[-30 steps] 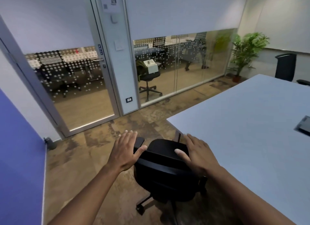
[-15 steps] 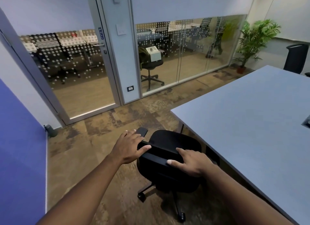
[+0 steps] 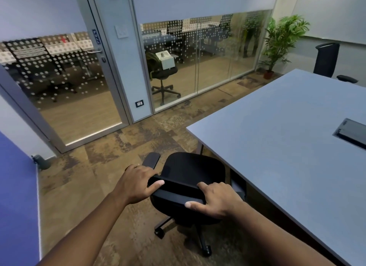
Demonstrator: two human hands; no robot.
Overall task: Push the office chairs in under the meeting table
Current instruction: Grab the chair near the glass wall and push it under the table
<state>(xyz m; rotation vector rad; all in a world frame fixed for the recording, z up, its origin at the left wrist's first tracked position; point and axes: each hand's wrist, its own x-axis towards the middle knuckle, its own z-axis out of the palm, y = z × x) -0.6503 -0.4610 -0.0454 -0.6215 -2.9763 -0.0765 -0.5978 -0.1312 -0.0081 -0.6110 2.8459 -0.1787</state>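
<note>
A black office chair sits at lower centre of the frame, its seat beside the near corner of the grey counter that fills the right side — not yet under it. The left hand and the right hand both grip the top edge of the chair's backrest, fingers curled over it. A second chair stands at upper right, beyond the counter.

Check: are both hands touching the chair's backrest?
Touching. The head view shows the left hand and right hand gripping the chair backrest top edge.
</note>
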